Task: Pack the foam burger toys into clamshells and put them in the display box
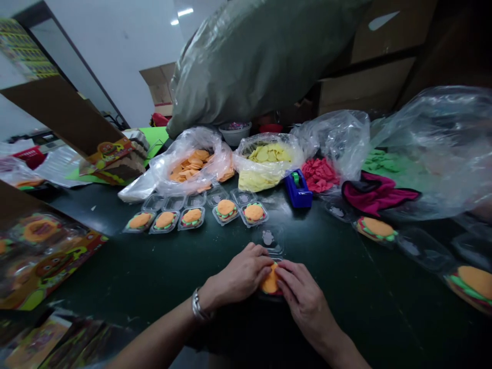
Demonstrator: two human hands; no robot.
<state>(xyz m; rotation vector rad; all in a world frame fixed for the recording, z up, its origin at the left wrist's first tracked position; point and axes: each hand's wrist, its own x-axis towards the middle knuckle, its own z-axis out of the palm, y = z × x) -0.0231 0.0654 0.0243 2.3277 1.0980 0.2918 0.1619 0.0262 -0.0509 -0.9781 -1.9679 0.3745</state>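
A toy hamburger (270, 281) with an orange top and red and green layers sits in the base of a clear plastic clamshell box, low in the middle of the view. Its clear lid (266, 237) lies open on the far side. My left hand (246, 271) grips the burger from the left, fingers curled over its top edge. From the right, my right hand (302, 289) presses its fingers against the burger's other side. The fingers hide much of the burger and box base. A silver bracelet (198, 306) circles my left wrist.
Several boxed burgers (191, 218) stand in a row behind, lids open. Beyond are bags of orange pieces (192, 165), yellow pieces (269, 152), red pieces (320, 174) and green pieces (381, 161). A blue tape dispenser (298, 189), a magenta cloth (376, 193) and a display carton (65, 266) also lie around.
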